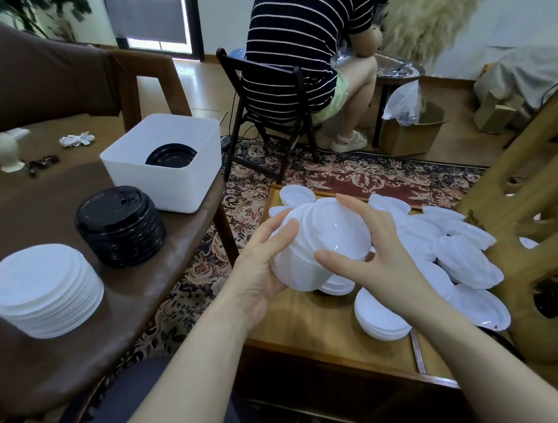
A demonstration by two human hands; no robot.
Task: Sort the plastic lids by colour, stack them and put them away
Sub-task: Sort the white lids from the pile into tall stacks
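Both my hands hold a stack of white lids (322, 241) above the low wooden table (310, 325). My left hand (263, 268) cups its left side with curled fingers. My right hand (364, 254) grips its right side, thumb on the top lid. Loose white lids (460, 247) lie piled on the wooden table to the right, with a small white stack (381, 317) in front. On the brown table (77, 339) at left stand a white lid stack (43, 291) and a black lid stack (120, 226). A white bin (162, 161) behind them contains black lids (170, 156).
A person in a striped shirt sits on a black chair (270, 109) beyond the patterned rug (352, 169). Carved wooden furniture (547, 217) stands close on the right. A white vase (2, 150) and crumpled paper (76, 139) lie at the far side of the brown table.
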